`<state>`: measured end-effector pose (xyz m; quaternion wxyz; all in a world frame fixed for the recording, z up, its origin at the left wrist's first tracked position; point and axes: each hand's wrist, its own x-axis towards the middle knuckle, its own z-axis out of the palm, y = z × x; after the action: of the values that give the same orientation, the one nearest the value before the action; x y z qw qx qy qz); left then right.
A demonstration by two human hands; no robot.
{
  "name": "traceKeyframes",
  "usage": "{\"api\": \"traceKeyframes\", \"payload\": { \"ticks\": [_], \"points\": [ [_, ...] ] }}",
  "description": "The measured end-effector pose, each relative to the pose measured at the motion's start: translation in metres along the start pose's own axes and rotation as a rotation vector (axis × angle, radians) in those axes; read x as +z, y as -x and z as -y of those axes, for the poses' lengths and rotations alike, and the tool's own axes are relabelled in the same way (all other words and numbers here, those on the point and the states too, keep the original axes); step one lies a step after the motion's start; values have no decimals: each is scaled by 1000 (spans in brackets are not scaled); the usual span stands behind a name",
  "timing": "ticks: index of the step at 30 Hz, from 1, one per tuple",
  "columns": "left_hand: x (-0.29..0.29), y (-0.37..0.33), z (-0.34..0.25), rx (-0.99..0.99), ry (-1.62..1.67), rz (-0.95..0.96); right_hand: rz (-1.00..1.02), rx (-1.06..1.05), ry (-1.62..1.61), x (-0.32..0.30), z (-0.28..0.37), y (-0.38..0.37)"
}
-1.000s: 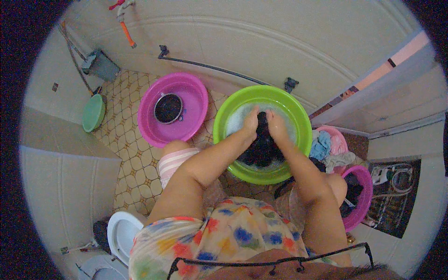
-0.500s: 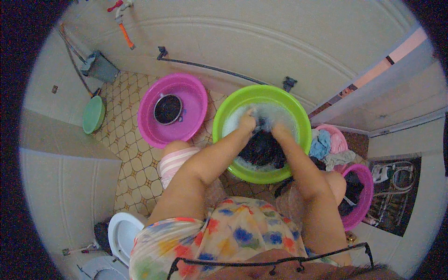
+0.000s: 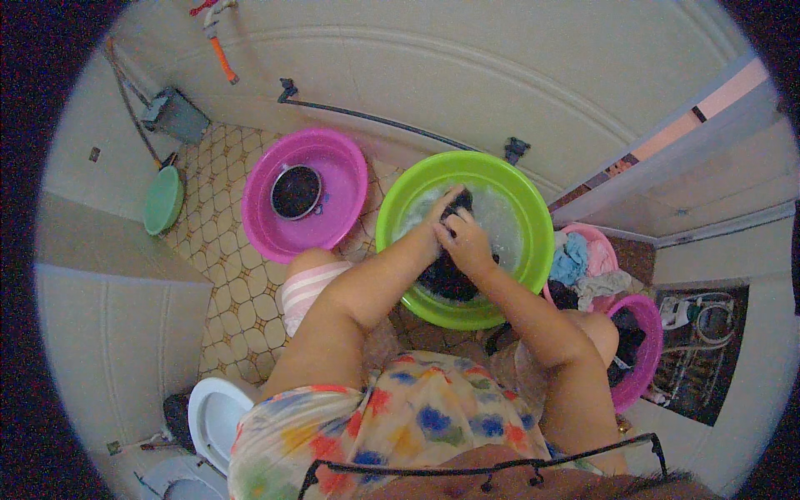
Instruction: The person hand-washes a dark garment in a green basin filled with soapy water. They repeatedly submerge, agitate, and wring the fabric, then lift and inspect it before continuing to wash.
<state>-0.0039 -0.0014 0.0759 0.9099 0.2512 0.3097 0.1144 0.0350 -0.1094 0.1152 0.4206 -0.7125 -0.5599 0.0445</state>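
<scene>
In front of me stands a lime-green basin (image 3: 543, 237) with foamy, soapy water (image 3: 504, 225) in it. A black cloth garment (image 3: 448, 277) lies partly in the water on the near side. Over the middle of the basin, my left hand (image 3: 446, 212) is closed around a bunched dark part of the cloth. My right hand (image 3: 467, 243) presses against that bunch and the left hand, its fingers curled over the cloth. The exact garment cannot be made out.
To the left is a magenta basin (image 3: 354, 187) holding a round dark bowl-like thing (image 3: 296, 193). A pink tub of clothes (image 3: 573, 258) and another magenta basin (image 3: 652, 333) stand at right. An orange-ended tap (image 3: 222, 60) is on the far wall; a toilet seat (image 3: 215, 421) lies near left.
My right hand has moved left from the basin's right side to meet my left hand. A bunch of dark cloth now shows between them above the foam.
</scene>
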Motion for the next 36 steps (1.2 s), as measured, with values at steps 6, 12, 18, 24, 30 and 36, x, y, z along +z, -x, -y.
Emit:
{"api": "traceKeyframes", "payload": {
  "ticks": [6,12,18,24,30,36],
  "points": [
    [14,7,21,116,-81,-141,215,128,144,-9,-28,-12],
    [61,35,9,201,-488,-117,83,534,-72,-25,-82,-9],
    [57,29,-26,439,-753,135,116,181,-295,-62,-38,-17],
    [46,26,-29,390,-551,240,428,581,-450,-77,-20,-20],
    [55,59,-44,52,-1110,100,88,759,-952,-103,-28,-21],
    [-18,17,-29,468,-1477,-19,-7,896,-1426,-117,-37,-27]
  ]
}}
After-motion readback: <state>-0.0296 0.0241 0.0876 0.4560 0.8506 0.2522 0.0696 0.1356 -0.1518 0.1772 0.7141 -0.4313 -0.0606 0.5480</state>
